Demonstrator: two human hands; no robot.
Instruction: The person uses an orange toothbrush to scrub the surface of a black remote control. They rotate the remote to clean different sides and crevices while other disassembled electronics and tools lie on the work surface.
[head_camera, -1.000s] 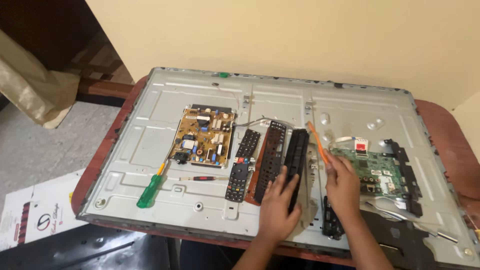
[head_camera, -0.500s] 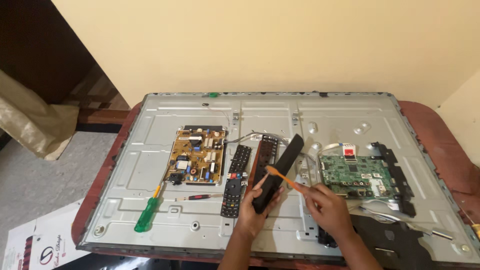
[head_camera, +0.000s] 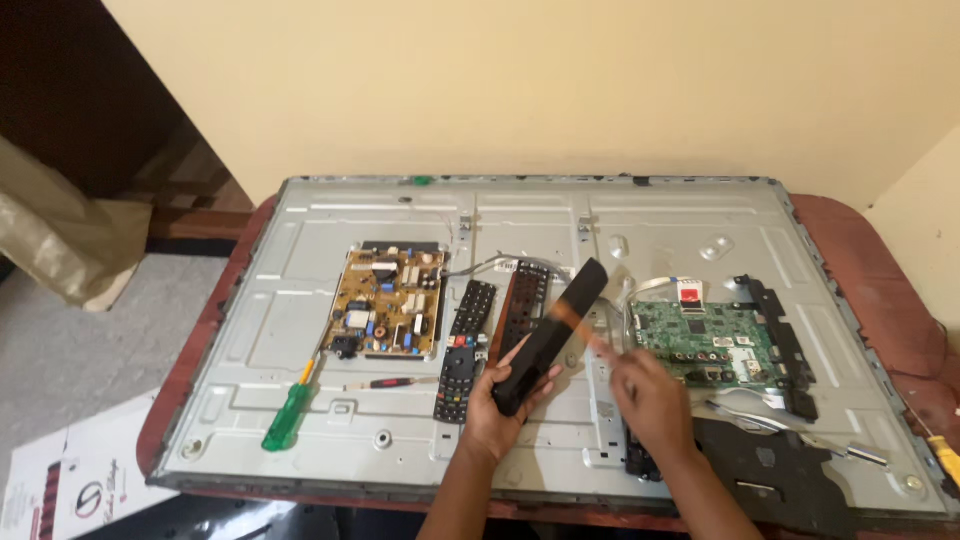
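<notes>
Head cam: left hand (head_camera: 497, 398) wrapped round low end of black remote shell (head_camera: 552, 335), long axis slanting up-right, right hand (head_camera: 650, 400) pinching blurry orange tool (head_camera: 578, 327) against it.

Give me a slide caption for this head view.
Left hand lifts long black plastic remote shell; right hand holds blurred orange tool against it.

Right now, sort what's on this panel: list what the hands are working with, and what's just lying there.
In hand:
- black remote shell, held up by the left hand
- orange tool, blurred, in the right hand

Lying about:
- green screwdriver
- small red screwdriver
- remote keypad
- yellow-brown circuit board
- green circuit board
</notes>
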